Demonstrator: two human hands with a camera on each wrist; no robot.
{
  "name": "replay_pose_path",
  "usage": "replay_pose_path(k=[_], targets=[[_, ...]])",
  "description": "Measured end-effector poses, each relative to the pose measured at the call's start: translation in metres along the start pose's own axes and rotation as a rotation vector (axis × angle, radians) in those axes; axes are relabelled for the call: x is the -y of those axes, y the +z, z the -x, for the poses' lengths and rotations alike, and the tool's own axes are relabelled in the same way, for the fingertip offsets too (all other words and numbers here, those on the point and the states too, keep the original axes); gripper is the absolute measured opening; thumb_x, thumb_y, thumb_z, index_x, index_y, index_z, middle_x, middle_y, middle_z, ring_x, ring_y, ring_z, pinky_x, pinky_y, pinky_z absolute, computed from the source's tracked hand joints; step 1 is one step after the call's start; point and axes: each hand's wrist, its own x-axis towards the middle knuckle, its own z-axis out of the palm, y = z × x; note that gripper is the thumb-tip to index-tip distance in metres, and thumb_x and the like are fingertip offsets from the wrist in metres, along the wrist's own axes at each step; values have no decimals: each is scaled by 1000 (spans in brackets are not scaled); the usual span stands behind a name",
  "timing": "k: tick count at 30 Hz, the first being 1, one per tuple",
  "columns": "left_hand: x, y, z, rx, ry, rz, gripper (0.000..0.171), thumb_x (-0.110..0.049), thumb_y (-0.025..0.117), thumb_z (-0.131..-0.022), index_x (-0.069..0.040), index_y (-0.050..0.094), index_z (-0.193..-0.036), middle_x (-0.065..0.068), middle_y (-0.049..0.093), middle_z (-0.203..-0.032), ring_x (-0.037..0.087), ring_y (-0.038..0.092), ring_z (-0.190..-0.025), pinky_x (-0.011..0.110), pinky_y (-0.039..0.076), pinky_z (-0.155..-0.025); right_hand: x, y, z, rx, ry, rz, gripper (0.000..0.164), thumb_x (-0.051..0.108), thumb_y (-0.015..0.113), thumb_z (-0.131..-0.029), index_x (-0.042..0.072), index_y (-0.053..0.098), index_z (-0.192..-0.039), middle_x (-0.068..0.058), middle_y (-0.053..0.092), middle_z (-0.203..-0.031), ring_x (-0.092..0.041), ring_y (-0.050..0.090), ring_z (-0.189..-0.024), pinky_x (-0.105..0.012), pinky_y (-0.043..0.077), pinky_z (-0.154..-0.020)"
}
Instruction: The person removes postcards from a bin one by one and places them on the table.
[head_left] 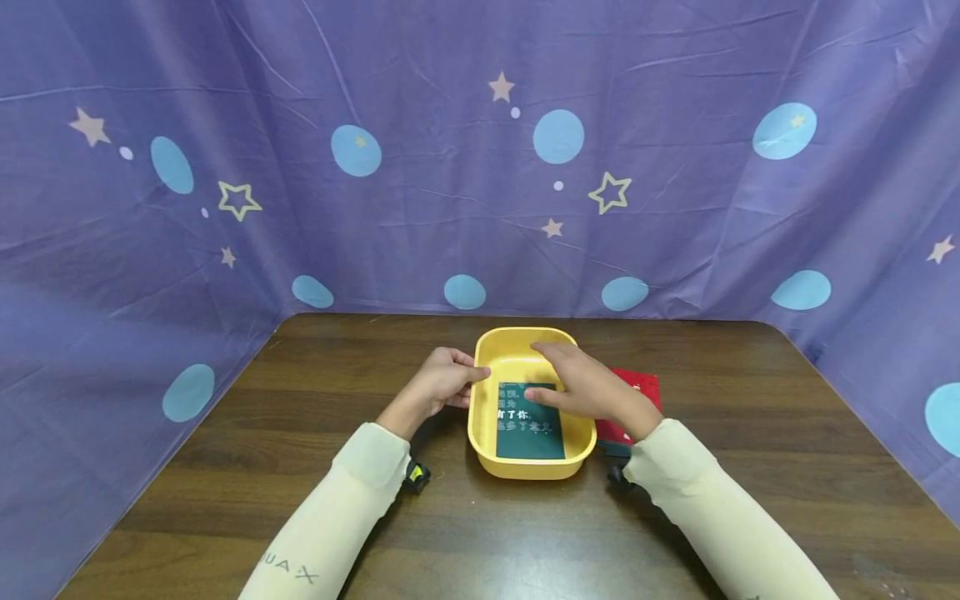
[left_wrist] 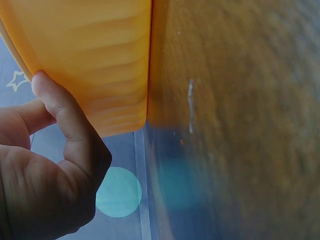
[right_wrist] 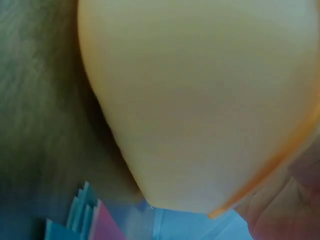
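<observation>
A yellow plastic bin [head_left: 528, 470] sits on the table with a dark green booklet or card [head_left: 529, 447] lying flat inside, white characters on its face. My left hand [head_left: 444, 383] pinches the bin's left rim, thumb over the edge and fingers against the outer wall. The left wrist view shows that hand [left_wrist: 60, 160] beside the bin's ribbed wall [left_wrist: 105, 65]. Above the bin's right side is my right hand [head_left: 588, 385], fingers extended over the green booklet. In the right wrist view, the bin's outer wall [right_wrist: 200, 100] fills the middle and part of the hand [right_wrist: 285, 207] shows at lower right.
Red flat items [head_left: 640, 385] with a teal edge lie right of the bin, partly hidden by the right forearm. Thin teal pieces [right_wrist: 80, 212] show low in the right wrist view. A purple patterned curtain [head_left: 420, 225] hangs behind the brown table [head_left: 750, 417].
</observation>
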Motion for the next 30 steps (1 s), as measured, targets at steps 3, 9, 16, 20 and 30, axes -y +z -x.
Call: replay_pose_path(k=[3,9,16,20,30], targets=[[0,0,-1,2,-1,-3,27,-11,72,-89,3,53,-103,10,62,-72,11,57,-48,25,56,-46,4,3,-1,45,16,-4,82,51,69,-87,4,38,-147,-14,48,-140,-28,44,-127,-46,40,-106],[-5,-1,3,6,-3,-14,27,-11,71,-89,3,54,-103,13,63,-75,11,57,-48,26,57,-47,6,9,-4,129,66,31,87,58,68,-83,11,37,-149,-9,50,-139,-23,47,-124,-45,42,-104],[-1,-1,1,0,-9,-8,27,-12,72,-89,3,54,-104,11,63,-74,11,57,-48,25,56,-46,8,12,-3,210,55,173,97,76,61,-76,14,40,-148,-1,52,-138,-20,45,-126,-45,32,-111],[-1,-2,2,2,-15,-14,27,-12,72,-89,2,54,-104,11,62,-74,11,57,-48,26,56,-47,10,14,-3,247,35,236,103,80,60,-72,16,39,-149,1,51,-140,-20,43,-128,-45,26,-113],[-1,-2,1,14,-7,3,27,-11,71,-89,3,54,-104,11,63,-73,11,58,-49,25,56,-46,11,14,-4,320,12,325,107,82,64,-65,19,39,-149,2,58,-130,-21,50,-113,-44,30,-106]])
